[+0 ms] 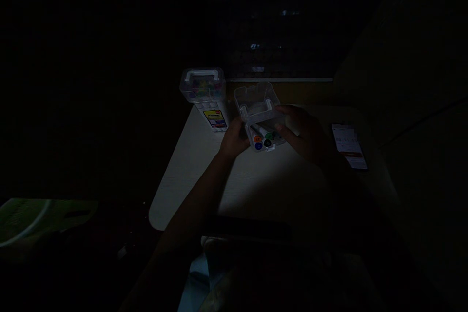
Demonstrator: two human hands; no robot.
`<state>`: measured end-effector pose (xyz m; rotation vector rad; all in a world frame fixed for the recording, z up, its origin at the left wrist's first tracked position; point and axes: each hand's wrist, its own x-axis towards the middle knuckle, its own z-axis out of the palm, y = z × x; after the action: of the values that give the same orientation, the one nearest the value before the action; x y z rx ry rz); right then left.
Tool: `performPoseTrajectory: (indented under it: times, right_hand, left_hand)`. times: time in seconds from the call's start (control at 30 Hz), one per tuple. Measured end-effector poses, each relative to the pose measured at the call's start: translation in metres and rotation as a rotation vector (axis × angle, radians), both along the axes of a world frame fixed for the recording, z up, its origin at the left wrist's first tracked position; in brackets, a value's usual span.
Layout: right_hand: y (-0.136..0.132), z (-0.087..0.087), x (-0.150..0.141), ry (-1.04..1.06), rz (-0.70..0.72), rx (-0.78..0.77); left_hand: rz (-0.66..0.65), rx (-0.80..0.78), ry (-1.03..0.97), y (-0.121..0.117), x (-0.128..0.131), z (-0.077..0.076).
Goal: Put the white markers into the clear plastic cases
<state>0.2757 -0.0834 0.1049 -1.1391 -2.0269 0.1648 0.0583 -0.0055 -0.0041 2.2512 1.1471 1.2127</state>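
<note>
**Both hands on a clear marker case in a dark room**

Darkness swallows nearly everything in the head view; only a pale counter (190, 165) with a rounded near corner catches light in the middle of the scene.

On that counter, towards its far side, the left hand (234, 140) and the right hand (309, 136) grip a clear plastic case (261, 117) from opposite sides. Its hinged lid stands open, tilted away from the person. Inside lie a few markers (263, 137), their orange, blue and green ends facing the camera. The left fingers wrap the case's left side; the right fingers clasp its right side, with the thumb lying along the near edge.

Just beside the case, to its left and further back, stands a second, closed clear box (204, 95) with a white handle on top and a yellow label on its front. Near the counter's right edge, well apart from the hands, lies a phone (349, 146) with its screen lit.
</note>
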Motion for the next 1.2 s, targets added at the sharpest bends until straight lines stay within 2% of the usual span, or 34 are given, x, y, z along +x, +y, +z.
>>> performPoseTrajectory:
  times: [0.47, 0.73, 0.9, 1.03, 1.2]
  right_hand:
    - [0.001, -0.001, 0.001, 0.009, 0.015, -0.040]
    - [0.002, 0.000, 0.013, 0.111, -0.065, -0.061]
    - [0.003, 0.000, 0.011, 0.036, -0.020, -0.123]
    - [0.004, -0.006, 0.006, 0.055, 0.011, -0.117]
    - [0.010, -0.019, 0.002, 0.191, 0.067, -0.169]
  left_hand:
    - [0.001, -0.005, 0.000, -0.001, -0.001, -0.001]
    - [-0.002, 0.059, 0.005, 0.001, -0.001, -0.003]
    - [-0.005, 0.064, 0.036, 0.000, -0.002, -0.002]
    - [-0.043, 0.073, 0.046, 0.002, -0.003, -0.003]
    - [-0.055, 0.063, 0.034, 0.005, -0.004, -0.009]
